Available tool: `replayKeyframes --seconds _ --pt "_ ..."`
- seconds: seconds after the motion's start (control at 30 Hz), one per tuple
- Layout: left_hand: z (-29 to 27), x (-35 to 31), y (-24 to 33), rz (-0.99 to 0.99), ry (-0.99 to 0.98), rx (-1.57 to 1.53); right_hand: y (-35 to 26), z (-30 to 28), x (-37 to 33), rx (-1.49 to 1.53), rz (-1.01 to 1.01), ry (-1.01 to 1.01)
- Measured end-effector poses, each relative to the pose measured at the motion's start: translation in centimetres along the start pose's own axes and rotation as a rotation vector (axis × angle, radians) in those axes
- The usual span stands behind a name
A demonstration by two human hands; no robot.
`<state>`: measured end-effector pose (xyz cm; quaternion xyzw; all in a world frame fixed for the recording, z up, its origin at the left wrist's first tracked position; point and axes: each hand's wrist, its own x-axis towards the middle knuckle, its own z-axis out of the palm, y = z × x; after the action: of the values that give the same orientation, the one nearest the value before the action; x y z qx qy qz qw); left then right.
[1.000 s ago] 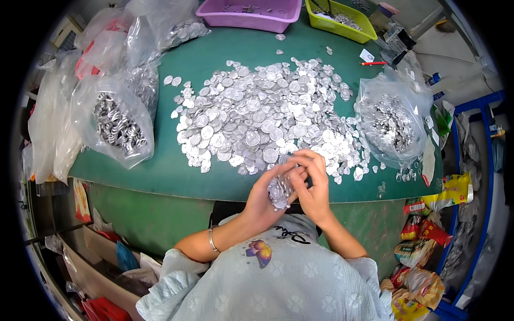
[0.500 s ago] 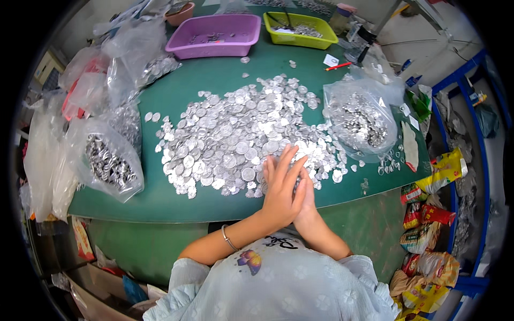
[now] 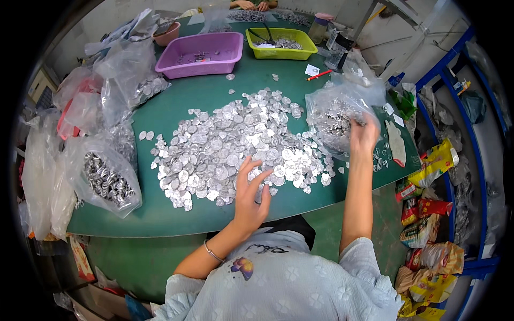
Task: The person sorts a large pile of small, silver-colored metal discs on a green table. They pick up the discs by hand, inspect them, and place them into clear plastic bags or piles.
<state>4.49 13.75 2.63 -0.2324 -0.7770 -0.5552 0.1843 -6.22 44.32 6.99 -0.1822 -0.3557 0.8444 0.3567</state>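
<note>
A broad heap of small silver metal pieces [image 3: 225, 144], many round and coin-like, others with scalloped edges, lies on the green table [image 3: 107, 224]. At its near edge is my left hand [image 3: 250, 198], open, fingers apart and nothing in them. My right hand [image 3: 365, 134] reaches to the clear plastic bag [image 3: 317, 109] right of the heap. Its fingers are curled at the bag's small metal parts [image 3: 337, 120]; a dark grey bit shows at the fingertips, too small to name.
A purple basin [image 3: 201, 67] and a yellow-green basin [image 3: 281, 52] stand at the back. Bags of metal rings [image 3: 107, 179] crowd the left. A red pen [image 3: 319, 75], a white glove [image 3: 395, 143] and loose rings [image 3: 381, 159] lie right. Another person's hands [image 3: 251, 5] show at the far edge.
My hands, together over the heap's near edge before, are now apart. The right went to the clear bag, the left moved slightly left. The view shifted, and another person's hands came into sight.
</note>
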Motion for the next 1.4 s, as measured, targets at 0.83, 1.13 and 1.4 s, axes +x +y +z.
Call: replayKeyframes --seconds 0.83,1.13,1.4 --pt "1.1 8.3 -8.9 0.270 -0.472 0.420 8.3 -1.3 -10.8 -1.339 -0.379 -1.083" --pt "-2.5 6.1 -5.7 0.129 -0.592 0.395 7.9 0.0 -9.1 -1.143 -0.288 -0.820" --pt "-0.4 4.4 -6.4 0.146 -0.622 0.572 12.3 1.9 -5.8 -1.575 -0.389 -0.809"
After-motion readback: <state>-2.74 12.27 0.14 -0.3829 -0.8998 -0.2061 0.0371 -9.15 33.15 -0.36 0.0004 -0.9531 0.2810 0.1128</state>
